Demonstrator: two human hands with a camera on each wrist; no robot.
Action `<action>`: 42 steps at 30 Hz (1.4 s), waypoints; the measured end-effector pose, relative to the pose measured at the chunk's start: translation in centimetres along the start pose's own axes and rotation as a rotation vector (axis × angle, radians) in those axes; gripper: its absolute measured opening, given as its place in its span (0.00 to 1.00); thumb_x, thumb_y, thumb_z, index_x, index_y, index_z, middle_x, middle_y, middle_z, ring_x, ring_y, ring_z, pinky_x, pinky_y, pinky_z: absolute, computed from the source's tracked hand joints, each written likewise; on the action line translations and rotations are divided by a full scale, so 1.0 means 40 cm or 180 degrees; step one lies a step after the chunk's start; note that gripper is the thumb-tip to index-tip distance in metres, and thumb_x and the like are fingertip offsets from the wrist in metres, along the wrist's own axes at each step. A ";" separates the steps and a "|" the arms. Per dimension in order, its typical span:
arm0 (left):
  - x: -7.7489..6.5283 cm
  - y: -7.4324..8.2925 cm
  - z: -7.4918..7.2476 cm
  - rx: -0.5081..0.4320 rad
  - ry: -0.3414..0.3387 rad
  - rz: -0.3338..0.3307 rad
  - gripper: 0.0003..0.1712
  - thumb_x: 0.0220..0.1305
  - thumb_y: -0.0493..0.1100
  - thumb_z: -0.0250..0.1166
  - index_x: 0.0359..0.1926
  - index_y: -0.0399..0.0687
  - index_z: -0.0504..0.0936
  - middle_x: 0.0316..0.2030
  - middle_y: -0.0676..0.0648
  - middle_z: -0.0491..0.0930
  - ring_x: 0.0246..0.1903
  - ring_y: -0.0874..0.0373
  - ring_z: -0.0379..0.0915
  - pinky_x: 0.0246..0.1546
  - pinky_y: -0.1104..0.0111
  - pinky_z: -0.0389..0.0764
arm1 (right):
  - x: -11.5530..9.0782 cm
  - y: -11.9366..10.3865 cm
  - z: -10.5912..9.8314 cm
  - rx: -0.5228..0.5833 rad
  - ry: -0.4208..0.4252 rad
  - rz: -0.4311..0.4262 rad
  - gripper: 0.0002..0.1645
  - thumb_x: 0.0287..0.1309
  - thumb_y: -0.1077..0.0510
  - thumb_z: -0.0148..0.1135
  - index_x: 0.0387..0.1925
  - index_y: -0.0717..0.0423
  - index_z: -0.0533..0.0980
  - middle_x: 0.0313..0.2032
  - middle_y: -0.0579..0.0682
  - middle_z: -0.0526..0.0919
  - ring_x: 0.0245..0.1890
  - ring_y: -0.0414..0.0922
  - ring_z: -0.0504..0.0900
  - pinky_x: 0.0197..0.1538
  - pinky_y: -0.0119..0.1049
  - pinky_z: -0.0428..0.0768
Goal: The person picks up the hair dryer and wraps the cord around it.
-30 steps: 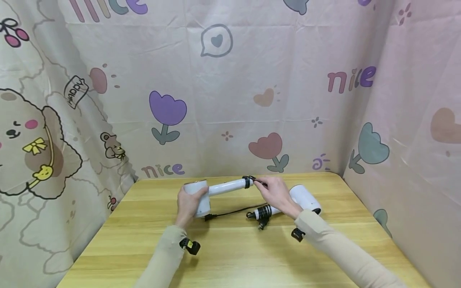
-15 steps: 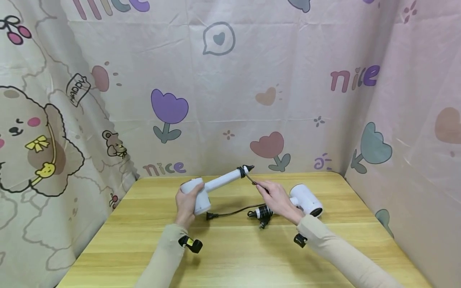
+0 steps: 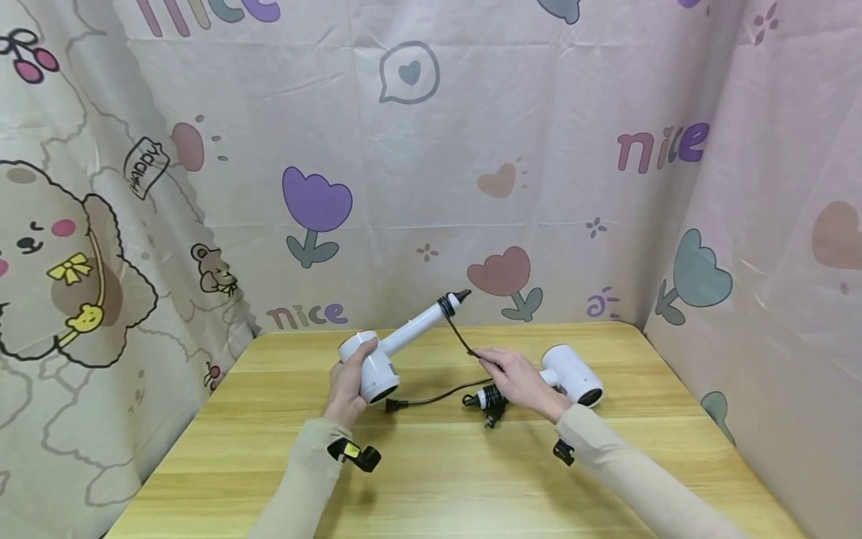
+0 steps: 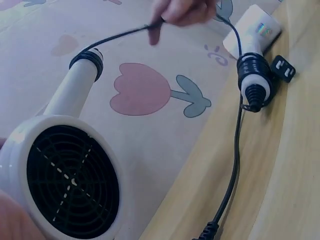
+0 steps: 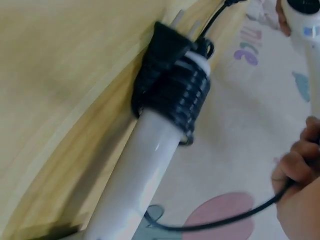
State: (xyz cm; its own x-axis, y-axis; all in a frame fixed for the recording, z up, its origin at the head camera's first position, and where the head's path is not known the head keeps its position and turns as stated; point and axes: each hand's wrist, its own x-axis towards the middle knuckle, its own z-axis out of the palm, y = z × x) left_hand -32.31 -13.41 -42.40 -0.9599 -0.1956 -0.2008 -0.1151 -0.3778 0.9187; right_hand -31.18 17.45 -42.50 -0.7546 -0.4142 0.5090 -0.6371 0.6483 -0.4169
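My left hand (image 3: 346,385) grips a white hair dryer (image 3: 379,376) by its barrel, above the table. Its handle slants up to the right, with black cord (image 3: 446,306) wound round the end. The left wrist view shows the dryer's round black grille (image 4: 75,182). My right hand (image 3: 520,379) pinches a stretch of this cord, which runs taut down from the handle end. Behind and below that hand a second white hair dryer (image 3: 572,373) lies on the table. Its handle (image 5: 142,167) carries a tightly wrapped black cord with a plug (image 5: 165,52), seen in the right wrist view.
A loose length of black cord (image 3: 441,395) lies across the wooden table (image 3: 431,479) between the dryers, ending in a plug (image 3: 396,405) near the left hand. A printed cloth curtain (image 3: 417,172) rises right behind the table and along both sides.
The held dryer's handle end has swung upward and its barrel has tilted. A longer stretch of cord now spans from the handle to my right hand, which has shifted slightly down. The second dryer stays put.
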 end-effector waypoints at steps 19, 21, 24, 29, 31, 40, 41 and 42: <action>0.007 -0.011 -0.002 0.0309 -0.0857 -0.0335 0.32 0.63 0.57 0.63 0.57 0.39 0.66 0.32 0.50 0.80 0.30 0.57 0.80 0.34 0.63 0.84 | 0.126 0.119 -0.092 0.0819 -0.0904 0.1744 0.18 0.62 0.44 0.64 0.28 0.51 0.88 0.22 0.45 0.76 0.16 0.39 0.57 0.20 0.31 0.58; 0.006 -0.012 -0.004 0.0412 -0.0910 -0.0318 0.34 0.62 0.58 0.63 0.58 0.39 0.66 0.34 0.50 0.79 0.31 0.57 0.80 0.35 0.63 0.83 | 0.127 0.119 -0.094 0.0497 -0.0669 0.1735 0.25 0.58 0.38 0.66 0.18 0.51 0.84 0.17 0.43 0.74 0.16 0.39 0.56 0.20 0.31 0.57; 0.005 -0.012 -0.005 0.0498 -0.1005 -0.0318 0.36 0.62 0.59 0.64 0.59 0.39 0.66 0.35 0.49 0.80 0.32 0.56 0.80 0.35 0.62 0.84 | 0.130 0.109 -0.095 0.0049 -0.0431 0.1848 0.32 0.51 0.33 0.68 0.06 0.47 0.73 0.09 0.40 0.64 0.14 0.38 0.53 0.18 0.31 0.54; 0.002 -0.012 -0.004 0.0630 -0.1203 -0.0355 0.36 0.62 0.58 0.64 0.60 0.38 0.65 0.37 0.48 0.80 0.33 0.55 0.80 0.37 0.61 0.84 | 0.137 0.081 -0.099 -0.0389 -0.0398 0.1839 0.25 0.52 0.49 0.65 0.08 0.47 0.64 0.10 0.40 0.59 0.14 0.39 0.55 0.18 0.31 0.53; 0.000 -0.012 -0.005 0.0699 -0.1236 -0.0354 0.36 0.62 0.58 0.63 0.60 0.38 0.66 0.36 0.48 0.80 0.33 0.55 0.80 0.37 0.62 0.84 | 0.138 0.074 -0.100 -0.0491 -0.0340 0.1777 0.19 0.52 0.54 0.63 0.11 0.49 0.69 0.13 0.40 0.64 0.17 0.40 0.58 0.19 0.32 0.56; -0.001 -0.011 -0.012 0.1200 -0.1043 -0.0045 0.38 0.55 0.57 0.71 0.59 0.42 0.67 0.37 0.44 0.81 0.30 0.52 0.82 0.32 0.56 0.86 | 0.131 0.083 -0.096 -0.0627 0.0324 0.1492 0.37 0.44 0.29 0.71 0.07 0.45 0.61 0.10 0.40 0.56 0.14 0.39 0.57 0.15 0.31 0.53; -0.001 -0.011 -0.012 0.1242 -0.1006 0.0008 0.39 0.54 0.56 0.72 0.59 0.43 0.67 0.38 0.43 0.81 0.31 0.52 0.82 0.32 0.56 0.86 | 0.132 0.080 -0.097 -0.0663 0.0396 0.1387 0.36 0.45 0.30 0.71 0.07 0.45 0.62 0.10 0.40 0.57 0.13 0.39 0.58 0.15 0.31 0.53; 0.000 -0.012 -0.012 0.1286 -0.0970 0.0062 0.39 0.54 0.56 0.72 0.60 0.44 0.67 0.39 0.42 0.81 0.31 0.52 0.82 0.32 0.56 0.86 | 0.133 0.077 -0.098 -0.0724 0.0462 0.1267 0.34 0.46 0.30 0.70 0.08 0.45 0.65 0.10 0.40 0.60 0.13 0.39 0.59 0.15 0.30 0.54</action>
State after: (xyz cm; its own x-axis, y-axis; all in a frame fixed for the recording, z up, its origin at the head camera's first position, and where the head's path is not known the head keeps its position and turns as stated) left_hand -32.13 -13.65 -43.00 -0.9869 0.0965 -0.1291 -0.1283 0.0153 0.9916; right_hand -36.53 19.76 -38.12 -0.8928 -0.0223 0.4500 -0.2403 0.8685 -0.4337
